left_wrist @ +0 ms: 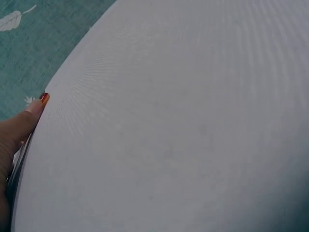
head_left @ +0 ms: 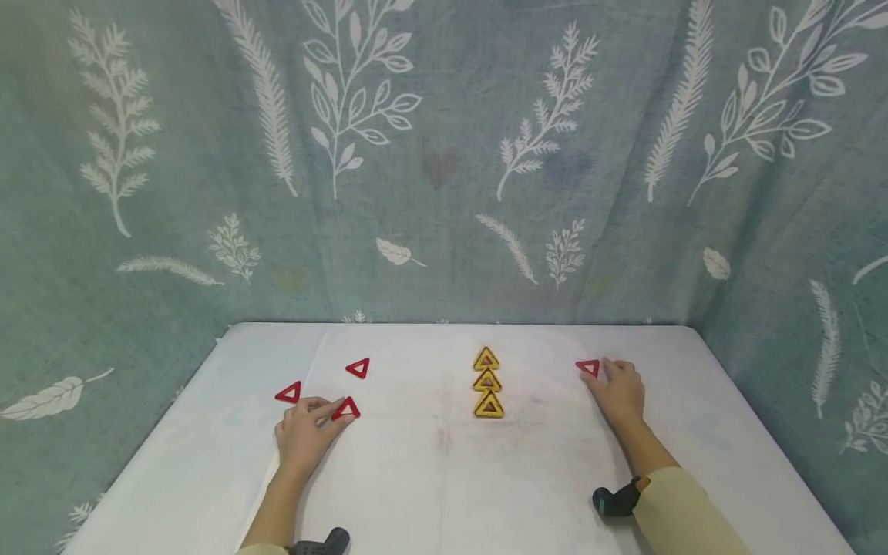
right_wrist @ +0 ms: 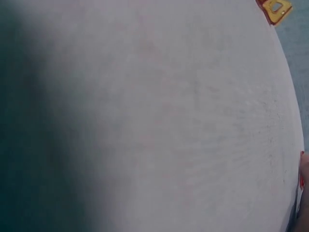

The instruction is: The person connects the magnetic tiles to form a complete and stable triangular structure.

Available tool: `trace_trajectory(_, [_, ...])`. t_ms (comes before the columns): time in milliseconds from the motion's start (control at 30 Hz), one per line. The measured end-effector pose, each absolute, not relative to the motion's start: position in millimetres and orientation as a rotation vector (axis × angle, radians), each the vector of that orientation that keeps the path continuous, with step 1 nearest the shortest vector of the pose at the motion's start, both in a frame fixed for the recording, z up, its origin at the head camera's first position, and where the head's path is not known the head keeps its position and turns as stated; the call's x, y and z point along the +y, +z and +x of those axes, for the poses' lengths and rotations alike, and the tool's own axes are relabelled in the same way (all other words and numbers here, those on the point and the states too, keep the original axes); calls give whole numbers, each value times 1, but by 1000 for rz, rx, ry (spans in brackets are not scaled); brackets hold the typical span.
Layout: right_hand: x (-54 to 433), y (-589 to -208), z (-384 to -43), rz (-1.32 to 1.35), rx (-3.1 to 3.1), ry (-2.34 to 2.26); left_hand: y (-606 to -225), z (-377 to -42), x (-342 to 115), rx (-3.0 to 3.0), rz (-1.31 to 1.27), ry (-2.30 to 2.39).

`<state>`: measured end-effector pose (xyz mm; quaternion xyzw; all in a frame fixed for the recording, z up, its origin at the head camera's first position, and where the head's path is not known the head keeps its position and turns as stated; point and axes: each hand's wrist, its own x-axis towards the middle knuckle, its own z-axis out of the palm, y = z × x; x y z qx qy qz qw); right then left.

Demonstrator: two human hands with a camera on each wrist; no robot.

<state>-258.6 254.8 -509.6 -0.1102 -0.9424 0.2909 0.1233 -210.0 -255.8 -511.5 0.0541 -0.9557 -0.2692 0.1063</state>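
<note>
My left hand point(head_left: 304, 433) pinches a red triangle ring point(head_left: 354, 406) between thumb and fingers at the left of the table. In the left wrist view the thumb point(left_wrist: 21, 123) shows at the left edge, with a red and orange bit at its tip. My right hand point(head_left: 622, 393) pinches the right side of another red triangle ring point(head_left: 588, 362), thumb below and index finger above. Two more red triangle rings, a near-left one point(head_left: 298, 391) and a farther one point(head_left: 366, 368), lie near my left hand.
Three yellow triangles point(head_left: 489, 412) with darker red centres stand in a column at mid-table, points away from me. One yellow piece point(right_wrist: 275, 18) shows in the right wrist view's top corner. The white table point(head_left: 527, 478) ends at a green leaf-patterned cloth point(head_left: 444, 239).
</note>
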Motion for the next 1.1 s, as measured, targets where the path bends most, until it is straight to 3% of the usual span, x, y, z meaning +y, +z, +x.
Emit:
trace_trajectory(500, [255, -513, -251, -216, -2824, 734, -509, -202, -251, -2802, -22, -778])
trace_trajectory(1100, [252, -512, -224, -13, -2813, 907, -509, -198, -243, -2815, -92, -830])
